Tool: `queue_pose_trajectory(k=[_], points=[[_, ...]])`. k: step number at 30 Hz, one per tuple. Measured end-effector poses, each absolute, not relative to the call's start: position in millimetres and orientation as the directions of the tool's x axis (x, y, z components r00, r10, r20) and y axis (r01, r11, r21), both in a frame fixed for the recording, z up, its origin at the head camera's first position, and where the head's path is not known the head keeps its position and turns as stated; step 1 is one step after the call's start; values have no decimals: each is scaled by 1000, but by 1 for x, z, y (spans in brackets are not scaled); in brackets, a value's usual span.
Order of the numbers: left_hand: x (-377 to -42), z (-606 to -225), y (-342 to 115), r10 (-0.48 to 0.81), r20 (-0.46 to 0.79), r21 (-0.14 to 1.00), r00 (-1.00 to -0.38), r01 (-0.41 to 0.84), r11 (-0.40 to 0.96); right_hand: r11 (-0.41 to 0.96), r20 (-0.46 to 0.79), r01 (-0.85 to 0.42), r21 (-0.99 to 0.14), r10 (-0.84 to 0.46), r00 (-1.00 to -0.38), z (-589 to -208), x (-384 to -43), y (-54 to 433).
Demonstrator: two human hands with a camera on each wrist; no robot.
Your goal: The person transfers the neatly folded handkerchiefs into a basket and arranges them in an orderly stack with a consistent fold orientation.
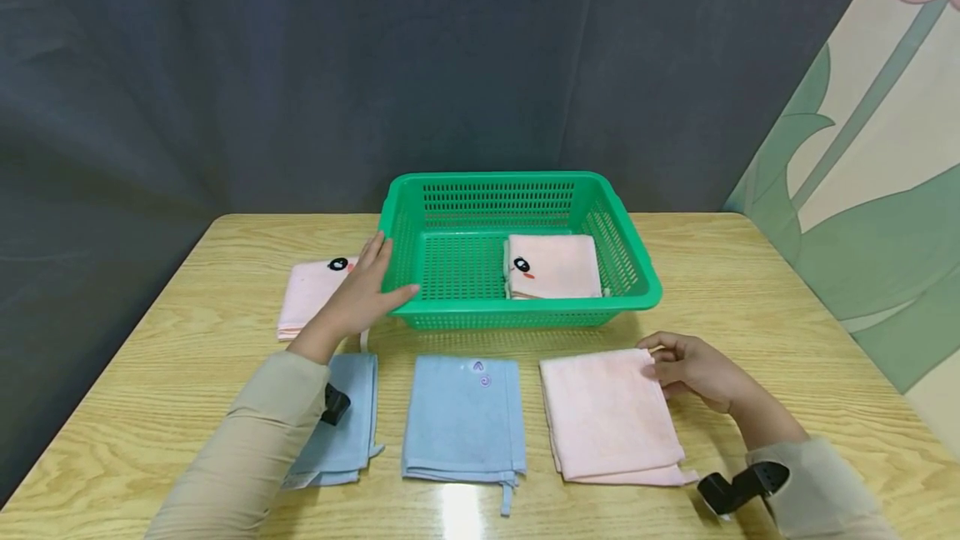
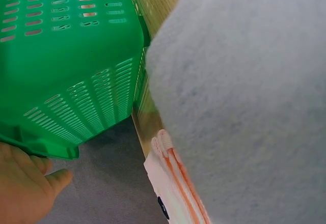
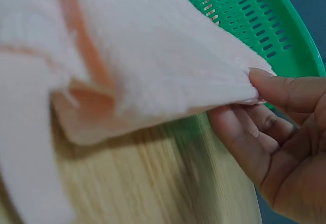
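Observation:
My right hand [image 1: 697, 369] pinches the far right corner of a folded pink towel [image 1: 607, 419] between thumb and fingers. In the right wrist view that corner is lifted, and an orange-edged fold shows in the towel [image 3: 168, 56]. My left hand [image 1: 360, 290] is spread at the near left corner of a green plastic basket [image 1: 495, 305], its fingers along the rim. Beneath the left forearm lies a folded blue towel [image 1: 348, 419], partly hidden. Another folded blue towel [image 1: 463, 419] with small purple stitching is between the arms.
A folded pink towel with an embroidered eye [image 1: 307, 294] lies left of the basket, partly behind the left hand. Inside the basket, at its right side, sits a similar pink towel [image 1: 562, 265]. A dark curtain [image 1: 480, 65] hangs behind the wooden table [image 1: 750, 290].

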State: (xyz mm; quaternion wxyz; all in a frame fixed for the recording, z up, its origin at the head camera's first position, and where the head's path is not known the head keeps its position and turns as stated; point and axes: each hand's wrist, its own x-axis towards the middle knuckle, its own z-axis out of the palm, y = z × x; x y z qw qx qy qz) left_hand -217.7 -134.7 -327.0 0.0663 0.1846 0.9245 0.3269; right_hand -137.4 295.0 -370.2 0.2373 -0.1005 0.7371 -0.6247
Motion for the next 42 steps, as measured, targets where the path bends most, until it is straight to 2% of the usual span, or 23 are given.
queue_pose_trajectory(k=[16,26,34,42], points=[[-218,-328,-135,386,-2,626,-923,300,720,262,-64,-35,-964,-359,-931,-360,-127,291],[-218,-328,-134,388,-4,629,-922,299,717,136,72,-140,-981,-416,-906,-356,-125,289],[-218,-328,-134,386,5,615,-922,307,726,188,124,-202,-961,-359,-925,-349,-123,289],[-219,-328,-135,389,2,614,-921,308,727,98,193,-246,-964,-378,-905,-345,-125,289]])
